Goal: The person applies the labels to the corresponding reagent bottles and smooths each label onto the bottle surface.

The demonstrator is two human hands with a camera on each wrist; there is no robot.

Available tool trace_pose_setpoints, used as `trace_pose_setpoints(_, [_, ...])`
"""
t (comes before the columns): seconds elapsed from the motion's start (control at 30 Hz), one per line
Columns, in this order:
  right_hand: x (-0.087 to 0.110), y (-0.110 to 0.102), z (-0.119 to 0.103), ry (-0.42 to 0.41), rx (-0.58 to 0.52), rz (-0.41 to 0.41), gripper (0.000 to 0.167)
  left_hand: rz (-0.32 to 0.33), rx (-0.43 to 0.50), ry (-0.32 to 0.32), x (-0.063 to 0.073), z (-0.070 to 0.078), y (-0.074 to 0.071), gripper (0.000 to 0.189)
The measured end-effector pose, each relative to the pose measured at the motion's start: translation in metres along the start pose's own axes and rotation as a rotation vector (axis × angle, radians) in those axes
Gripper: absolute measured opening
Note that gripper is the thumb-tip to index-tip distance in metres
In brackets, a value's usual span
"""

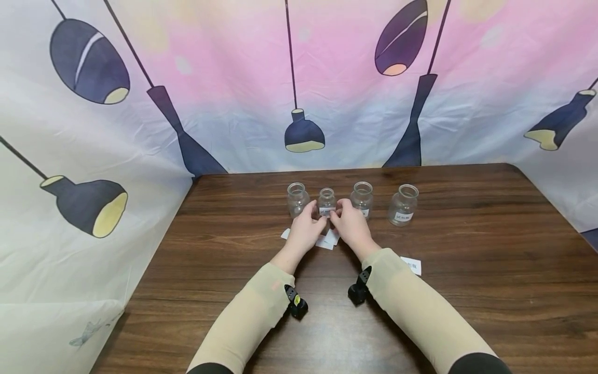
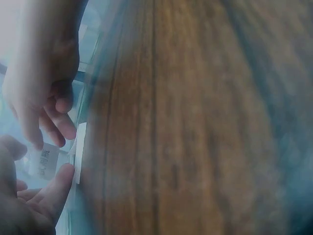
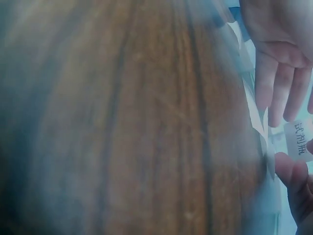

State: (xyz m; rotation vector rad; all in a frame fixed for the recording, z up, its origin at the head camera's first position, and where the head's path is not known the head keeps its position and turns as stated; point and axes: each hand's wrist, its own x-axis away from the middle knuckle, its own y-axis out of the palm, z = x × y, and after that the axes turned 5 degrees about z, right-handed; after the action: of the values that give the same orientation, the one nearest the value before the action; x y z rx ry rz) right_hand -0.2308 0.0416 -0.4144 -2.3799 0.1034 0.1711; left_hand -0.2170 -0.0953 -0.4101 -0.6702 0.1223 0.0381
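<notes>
A small clear glass jar point(image 1: 327, 194) with a white label point(image 1: 326, 211) stands on the wooden table point(image 1: 224, 249) between my two hands. My left hand point(image 1: 304, 228) holds the jar's left side, thumb in front by the label. From the right, my right hand point(image 1: 351, 223) holds it, its thumb close to the label's edge. Printed characters show on the label in both wrist views, between the fingers. Larger glass jars flank the hands: one on the left point(image 1: 297, 195), a labelled one on the right point(image 1: 362, 195). Blur hides the exact finger contact.
Farther right stands another labelled glass jar point(image 1: 404, 205). Several white paper slips point(image 1: 324, 243) lie under and between the hands. A printed slip point(image 1: 412, 265) is beside the right forearm, partly covered by the sleeve. A patterned cloth point(image 1: 252, 104) hangs behind the table.
</notes>
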Motion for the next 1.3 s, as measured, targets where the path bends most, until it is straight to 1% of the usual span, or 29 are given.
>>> trace_pose_setpoints(0.1, [-0.001,-0.002,-0.002,-0.012,0.051,0.003,0.05,-0.012,-0.014,-0.002,-0.001,0.003,0.001,0.062])
trace_pose_setpoints(0.2, [-0.002,-0.003,-0.004,-0.032,0.114,-0.002,0.059,-0.019,-0.029,0.004,-0.003,0.005,0.003,0.063])
trace_pose_setpoints(0.33, [-0.004,-0.004,-0.004,-0.053,0.141,-0.024,0.064,-0.018,-0.058,0.022,-0.006,0.005,0.005,0.06])
trace_pose_setpoints(0.47, [-0.006,-0.003,-0.002,-0.075,0.13,-0.037,0.06,0.002,-0.087,0.038,-0.008,0.007,0.007,0.057])
trace_pose_setpoints(0.53, [-0.006,-0.003,-0.002,-0.081,0.126,-0.036,0.055,0.018,-0.104,0.036,-0.008,0.008,0.008,0.055])
trace_pose_setpoints(0.63, [-0.007,-0.003,0.0,-0.078,0.115,-0.032,0.05,0.025,-0.124,0.021,-0.01,0.011,0.009,0.053])
trace_pose_setpoints(0.77, [-0.007,-0.002,-0.001,-0.08,0.126,-0.024,0.047,0.049,-0.134,0.013,-0.011,0.012,0.01,0.05])
trace_pose_setpoints(0.87, [-0.007,-0.001,-0.005,-0.062,0.127,-0.04,0.045,0.067,-0.103,0.003,-0.012,0.01,0.01,0.048])
trace_pose_setpoints(1.03, [-0.009,-0.001,-0.007,-0.044,0.12,-0.051,0.041,0.061,-0.03,-0.013,-0.013,0.003,0.01,0.048])
trace_pose_setpoints(1.3, [-0.009,-0.003,-0.003,-0.041,0.115,-0.037,0.038,0.046,-0.014,0.0,-0.015,0.0,0.013,0.045])
